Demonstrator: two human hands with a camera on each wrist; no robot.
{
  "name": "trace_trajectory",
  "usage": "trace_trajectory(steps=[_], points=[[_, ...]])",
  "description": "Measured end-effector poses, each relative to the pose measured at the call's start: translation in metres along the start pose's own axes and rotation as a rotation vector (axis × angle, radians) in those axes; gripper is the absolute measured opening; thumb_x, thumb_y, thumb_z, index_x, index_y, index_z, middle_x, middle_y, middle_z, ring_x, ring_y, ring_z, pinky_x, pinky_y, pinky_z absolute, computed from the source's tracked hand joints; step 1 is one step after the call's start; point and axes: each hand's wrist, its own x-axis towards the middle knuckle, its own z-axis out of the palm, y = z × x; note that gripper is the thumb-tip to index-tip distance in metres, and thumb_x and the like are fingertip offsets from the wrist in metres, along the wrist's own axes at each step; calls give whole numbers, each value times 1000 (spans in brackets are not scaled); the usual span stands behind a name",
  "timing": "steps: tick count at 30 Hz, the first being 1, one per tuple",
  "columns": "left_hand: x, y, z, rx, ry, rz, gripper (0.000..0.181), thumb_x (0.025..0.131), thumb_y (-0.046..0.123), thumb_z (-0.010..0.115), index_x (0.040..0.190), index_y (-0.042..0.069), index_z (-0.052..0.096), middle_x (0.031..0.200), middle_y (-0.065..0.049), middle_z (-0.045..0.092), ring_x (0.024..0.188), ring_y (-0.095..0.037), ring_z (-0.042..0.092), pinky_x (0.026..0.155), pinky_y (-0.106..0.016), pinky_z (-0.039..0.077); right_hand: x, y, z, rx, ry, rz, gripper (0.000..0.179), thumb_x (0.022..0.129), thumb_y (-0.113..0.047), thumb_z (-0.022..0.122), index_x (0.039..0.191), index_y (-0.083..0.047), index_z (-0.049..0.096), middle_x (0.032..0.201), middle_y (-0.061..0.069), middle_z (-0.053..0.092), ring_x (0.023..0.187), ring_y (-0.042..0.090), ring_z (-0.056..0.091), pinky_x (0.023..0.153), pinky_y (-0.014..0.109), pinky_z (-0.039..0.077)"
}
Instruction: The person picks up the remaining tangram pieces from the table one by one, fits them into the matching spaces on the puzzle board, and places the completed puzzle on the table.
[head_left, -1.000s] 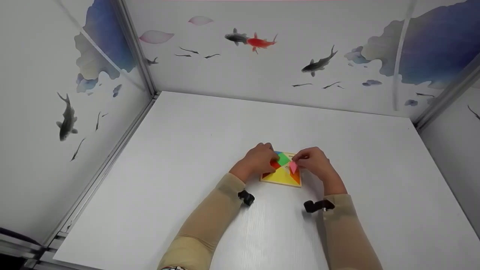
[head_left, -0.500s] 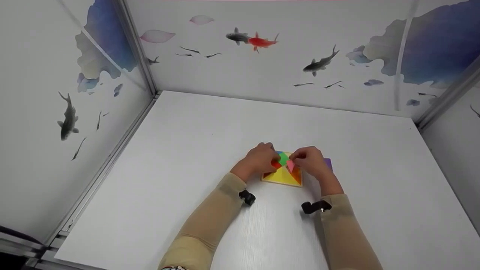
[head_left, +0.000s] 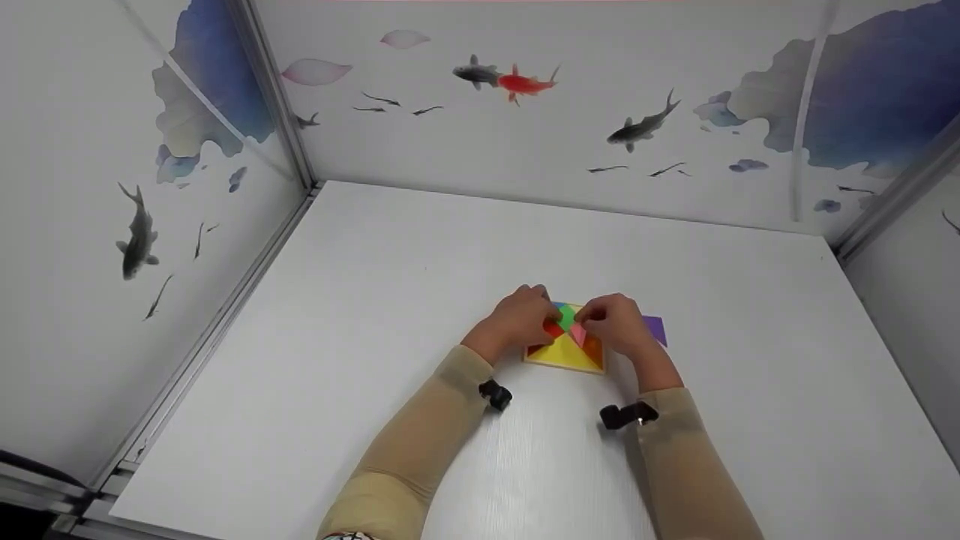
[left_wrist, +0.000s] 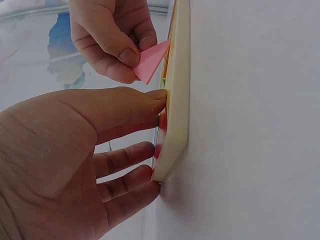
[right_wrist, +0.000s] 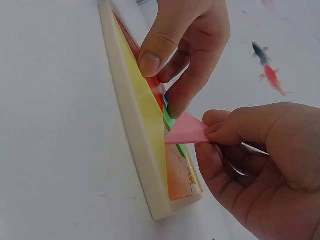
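A tangram board with a pale raised rim lies on the white table, holding a yellow triangle, an orange piece, a green piece and a red piece. My right hand pinches a pink tangram piece between thumb and fingers. One point of the pink piece meets the board's inner area, and its body tilts up from the surface. With extended fingers, my left hand rests on the board's left side, thumb over the pieces and other fingers along the edge.
A purple piece lies on the table just right of the board, partly behind the right hand. White walls with painted fish enclose the table at the back and sides. A black wrist mount sits on each forearm.
My right hand has moved slightly left with the pink piece, carrying it further over the board. The purple piece has come into sight behind it. My left hand stays put.
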Motion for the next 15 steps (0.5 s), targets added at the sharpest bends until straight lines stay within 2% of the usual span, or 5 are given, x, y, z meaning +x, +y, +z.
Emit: trace_trajectory(steps=[8,15], points=[[0,1,0,-5,11,-12,43,93,30,81,135,22,76,123,-3,60,111,-21,51,99,-33,54,0,0,1,63,-24,-1,16,99,-4,72,114,-6,77,111,15,71,97,26,64,87,29,60],[0,0,2,-7,13,-6,44,93,31,81,135,22,75,126,-4,61,113,-21,51,101,-34,54,1,2,4,68,8,9,16,98,-4,74,113,-4,74,104,13,70,92,25,64,84,28,59]])
